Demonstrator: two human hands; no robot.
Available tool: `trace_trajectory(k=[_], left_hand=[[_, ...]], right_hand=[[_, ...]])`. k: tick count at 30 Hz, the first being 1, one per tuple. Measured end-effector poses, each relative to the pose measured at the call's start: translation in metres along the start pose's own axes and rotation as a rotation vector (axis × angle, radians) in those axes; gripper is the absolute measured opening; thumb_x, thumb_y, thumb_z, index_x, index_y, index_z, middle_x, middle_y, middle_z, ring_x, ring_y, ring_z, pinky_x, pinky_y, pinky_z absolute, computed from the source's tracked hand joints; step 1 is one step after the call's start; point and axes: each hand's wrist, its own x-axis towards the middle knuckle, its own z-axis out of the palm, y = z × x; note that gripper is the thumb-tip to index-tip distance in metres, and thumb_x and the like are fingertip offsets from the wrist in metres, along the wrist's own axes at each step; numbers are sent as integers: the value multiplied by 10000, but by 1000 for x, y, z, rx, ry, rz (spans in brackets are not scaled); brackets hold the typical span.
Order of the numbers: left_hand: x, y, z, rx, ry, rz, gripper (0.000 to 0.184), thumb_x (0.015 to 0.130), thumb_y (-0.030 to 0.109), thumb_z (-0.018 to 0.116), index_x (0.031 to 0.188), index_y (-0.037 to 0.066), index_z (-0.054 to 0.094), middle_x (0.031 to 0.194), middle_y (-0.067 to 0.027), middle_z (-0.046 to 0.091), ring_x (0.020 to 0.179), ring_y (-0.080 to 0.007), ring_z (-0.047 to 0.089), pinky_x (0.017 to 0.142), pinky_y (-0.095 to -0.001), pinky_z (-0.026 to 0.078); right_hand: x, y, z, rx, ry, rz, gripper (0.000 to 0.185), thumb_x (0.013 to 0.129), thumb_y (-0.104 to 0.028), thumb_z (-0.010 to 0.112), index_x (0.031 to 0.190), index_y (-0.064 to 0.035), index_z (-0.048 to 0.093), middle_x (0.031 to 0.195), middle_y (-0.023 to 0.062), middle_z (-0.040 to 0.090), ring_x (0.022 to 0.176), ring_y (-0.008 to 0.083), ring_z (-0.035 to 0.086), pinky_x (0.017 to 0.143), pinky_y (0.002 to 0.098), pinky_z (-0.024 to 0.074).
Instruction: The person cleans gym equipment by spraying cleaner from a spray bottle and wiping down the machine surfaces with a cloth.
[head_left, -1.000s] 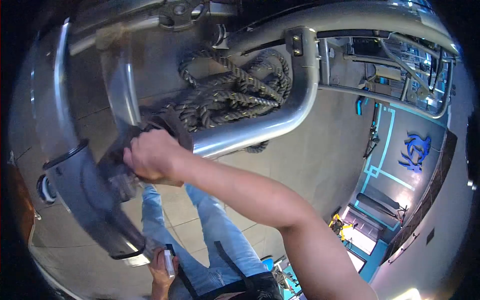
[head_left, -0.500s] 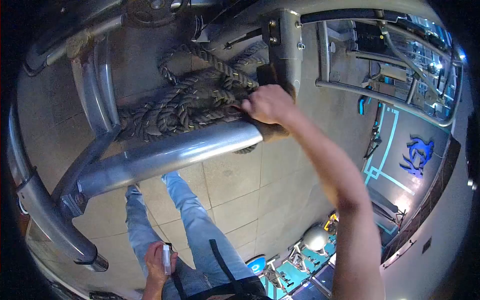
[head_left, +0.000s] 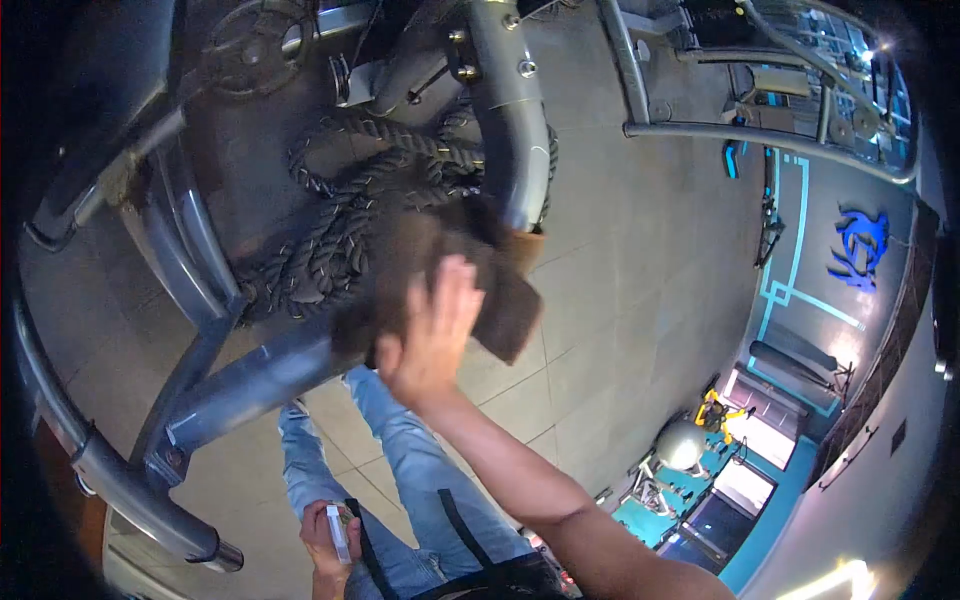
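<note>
A dark brown cloth (head_left: 400, 265) lies spread over the silver-grey metal tube (head_left: 265, 385) of a gym machine, partly blurred. My right hand (head_left: 435, 335) rests flat on it with the fingers stretched out. One edge of the cloth hangs out to the right, by the foot of the upright post (head_left: 510, 120). Low in the view, in front of my jeans, my left hand (head_left: 325, 550) is closed around a small white, partly clear object (head_left: 338, 533). Its exact kind does not show.
A heap of thick black battle rope (head_left: 350, 215) lies on the tiled floor behind the tube. More machine frame stands at left, with a weight plate (head_left: 255, 45) at the top. A metal rack (head_left: 760, 140), exercise bikes and a silver exercise ball (head_left: 681, 445) are at right.
My right hand has moved left and down from the post's base, going from closed to flat on the spread cloth. The left hand still holds the small object. My view has shifted slightly.
</note>
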Motion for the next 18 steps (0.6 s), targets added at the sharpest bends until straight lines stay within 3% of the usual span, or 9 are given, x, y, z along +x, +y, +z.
trace_trajectory(k=[2,3,6,8,10,13,16,17,18], left_hand=[[-2,-5,3,-13,6,10,313,809,264,732,932,6,604,910,-187,584,782,-356,618,657,-436,519],[0,-7,4,-35,9,8,315,809,267,732,934,8,604,914,-188,582,785,-355,617,658,-437,520],[9,-4,7,8,-65,8,310,810,267,733,917,7,603,910,-183,577,771,-353,611,650,-439,515],[7,-5,14,24,-117,-1,309,806,265,738,906,6,603,908,-177,574,766,-352,606,645,-442,508],[13,-5,15,27,-141,17,312,798,263,743,901,3,604,911,-172,572,766,-351,603,645,-441,504],[23,11,14,1,-163,22,322,785,262,749,903,-2,609,918,-167,572,777,-349,603,655,-433,504],[27,16,16,-6,-158,-9,320,775,255,752,904,-4,618,922,-167,573,786,-349,606,674,-422,508],[29,15,17,-11,-150,-7,313,773,249,752,902,-5,621,924,-168,573,786,-350,606,680,-419,509],[32,23,16,-12,-134,7,308,767,242,759,900,-3,628,921,-168,579,786,-347,609,686,-417,508]], right_hand=[[22,22,-8,-15,153,177,904,820,-298,668,1503,58,195,1555,378,39,1453,540,30,1155,632,109],[32,29,-15,-10,164,213,857,869,-292,646,1472,117,195,1523,422,49,1438,559,62,1157,605,165],[79,52,-32,83,213,351,820,900,-302,636,1437,151,214,1489,438,146,1385,571,233,1105,547,333],[127,92,-33,-59,234,290,795,918,-332,631,1405,162,241,1369,436,355,1205,561,476,961,516,480],[184,102,-50,-57,61,304,836,885,-355,683,1386,163,259,1224,405,496,1022,535,588,869,528,516],[208,114,-55,17,20,248,921,842,-392,729,1392,167,245,1162,386,533,957,529,608,850,515,520],[176,110,-45,110,178,232,992,804,-413,759,1406,168,225,1205,395,515,1031,528,584,904,503,498],[153,105,-38,33,239,202,1049,778,-417,780,1427,165,196,1284,404,463,1133,532,535,985,488,462],[128,89,-42,63,171,310,1075,761,-389,796,1437,168,173,1361,407,390,1238,529,459,1047,480,420]])
